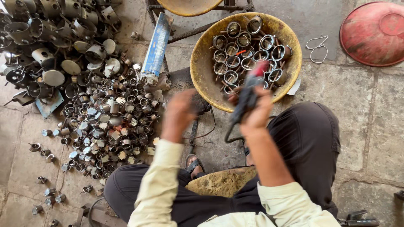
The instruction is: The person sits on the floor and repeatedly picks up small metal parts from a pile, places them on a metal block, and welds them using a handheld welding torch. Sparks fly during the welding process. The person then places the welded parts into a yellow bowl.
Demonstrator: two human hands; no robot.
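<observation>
Right hand [257, 112]: closed around a dark, elongated electrode holder [247, 93] with a red tip, held over the rim of a round yellow pan [201, 71]. The pan contains short metal rings [244, 52] with wire stubs. Left hand [179, 114]: motion-blurred, raised, grip state indeterminate. Loose grey metal cups [105, 122] lie heaped on the rough stone floor [370, 117].

A stained stone floor [370, 122] carries everything. At the left a heap of small metal rings and cups [105, 117] spreads across it, with larger metal cans [46, 38] piled behind. A yellow bowl [202, 67] of ringed parts sits at centre, a red lid [372, 33] lies at the top right, and a wire loop [316, 47] lies between them.
</observation>
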